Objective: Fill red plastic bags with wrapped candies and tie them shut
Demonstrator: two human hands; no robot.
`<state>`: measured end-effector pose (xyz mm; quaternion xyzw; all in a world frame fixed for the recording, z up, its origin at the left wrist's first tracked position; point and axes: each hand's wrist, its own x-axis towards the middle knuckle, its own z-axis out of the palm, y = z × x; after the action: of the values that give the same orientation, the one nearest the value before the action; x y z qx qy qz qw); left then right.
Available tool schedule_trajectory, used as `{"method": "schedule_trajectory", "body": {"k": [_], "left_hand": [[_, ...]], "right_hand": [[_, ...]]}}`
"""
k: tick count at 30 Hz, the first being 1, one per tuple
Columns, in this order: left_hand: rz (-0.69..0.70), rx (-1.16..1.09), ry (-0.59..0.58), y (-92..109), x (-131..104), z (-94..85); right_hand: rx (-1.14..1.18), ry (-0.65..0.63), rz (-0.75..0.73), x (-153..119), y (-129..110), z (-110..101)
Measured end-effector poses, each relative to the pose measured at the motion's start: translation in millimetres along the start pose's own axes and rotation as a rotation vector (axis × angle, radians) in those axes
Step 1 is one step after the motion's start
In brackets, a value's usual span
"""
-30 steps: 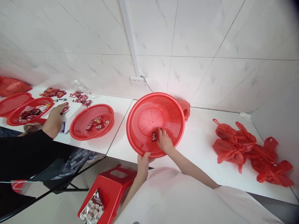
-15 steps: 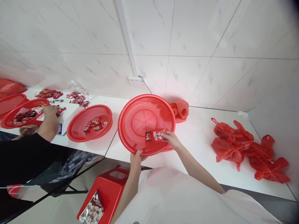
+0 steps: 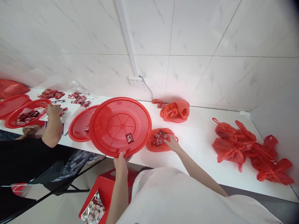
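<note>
My left hand (image 3: 121,161) grips the near rim of a round red plastic basket (image 3: 116,124), holding it tilted above the table. One small dark red packet (image 3: 129,138) lies inside it. My right hand (image 3: 172,142) reaches into an open red plastic bag (image 3: 151,143) on the table, its fingertips at several small red packets (image 3: 159,137). The fingers are closed together; what they hold, if anything, cannot be made out. The held basket partly covers a second red basket (image 3: 78,127).
Behind the open bag sits a crumpled red bag (image 3: 175,111). Tied red bags (image 3: 233,140) lie at the right. On the left, another person's hand (image 3: 54,109) is by a basket of packets (image 3: 10,119). A red stool (image 3: 108,186) stands below the table.
My left hand has moved the basket left, uncovering the open bag. My right hand has gone from inside the basket to the bag, and the larger packet it held is no longer in the basket.
</note>
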<state>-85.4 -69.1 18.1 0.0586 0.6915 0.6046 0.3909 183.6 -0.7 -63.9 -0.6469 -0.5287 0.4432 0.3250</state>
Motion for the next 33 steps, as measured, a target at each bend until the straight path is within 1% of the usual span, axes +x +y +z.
{"method": "schedule_trajectory", "body": {"k": [2, 4, 6, 7, 8, 10, 12, 14, 16, 18, 20, 23, 24, 25, 27, 29, 31, 32, 33], "left_hand": [[-0.014, 0.007, -0.022, -1.9, -3.6, -0.5], [-0.032, 0.01, -0.05, -7.4, -11.7, 2.9], [-0.051, 0.012, -0.093, -17.3, -24.3, 10.5], [-0.063, 0.01, -0.12, -23.6, -32.1, 15.3], [-0.076, 0.006, -0.147, -30.4, -40.4, 20.5], [-0.108, 0.0, -0.213, -43.6, -56.9, 30.1], [-0.124, 0.0, -0.29, -53.2, -69.9, 36.5], [-0.129, 0.014, -0.354, -57.2, -76.6, 38.8], [-0.132, 0.036, -0.367, -56.4, -76.5, 37.8], [-0.141, 0.056, -0.333, -53.4, -71.4, 35.2], [-0.135, 0.061, -0.301, -50.2, -63.9, 32.5], [-0.096, 0.065, -0.254, -44.9, -50.7, 28.4], [-0.078, 0.064, -0.233, -42.4, -45.9, 26.8], [-0.061, 0.062, -0.211, -39.4, -40.8, 24.8], [-0.024, 0.048, -0.174, -32.1, -29.8, 19.6], [0.01, 0.027, -0.131, -24.3, -18.8, 13.4], [0.024, 0.012, -0.092, -17.7, -9.7, 7.4], [0.024, 0.004, -0.073, -15.1, -6.4, 5.0], [0.023, -0.005, -0.057, -13.0, -4.1, 3.2]], "right_hand": [[-0.053, 0.04, -0.069, -2.8, -12.6, 2.6], [-0.054, 0.048, -0.233, -6.2, -32.6, 5.5], [-0.116, -0.008, -0.404, -9.9, -55.5, 10.9], [-0.175, -0.048, -0.437, -11.7, -66.2, 14.9], [-0.255, -0.086, -0.427, -13.3, -75.6, 19.7], [-0.451, -0.122, -0.315, -15.7, -88.5, 30.4], [-0.612, -0.105, -0.201, -16.1, -92.9, 39.6], [-0.659, -0.1, -0.161, -14.1, -89.9, 44.1], [-0.585, -0.114, -0.152, -9.9, -82.5, 42.8], [-0.415, -0.142, -0.137, -4.6, -74.0, 37.5], [-0.115, -0.198, -0.103, -0.3, -66.8, 30.7], [0.426, -0.332, 0.005, 1.2, -58.4, 21.5], [0.552, -0.358, 0.041, 0.4, -55.5, 18.9], [0.629, -0.363, 0.071, -0.7, -52.2, 16.7], [0.684, -0.313, 0.112, -2.6, -43.7, 13.1], [0.679, -0.213, 0.147, -2.8, -32.5, 11.3], [0.64, -0.134, 0.182, -0.6, -19.7, 11.3], [0.599, -0.114, 0.178, 0.9, -13.2, 11.9], [0.538, -0.107, 0.143, 2.5, -7.1, 12.7]]}}
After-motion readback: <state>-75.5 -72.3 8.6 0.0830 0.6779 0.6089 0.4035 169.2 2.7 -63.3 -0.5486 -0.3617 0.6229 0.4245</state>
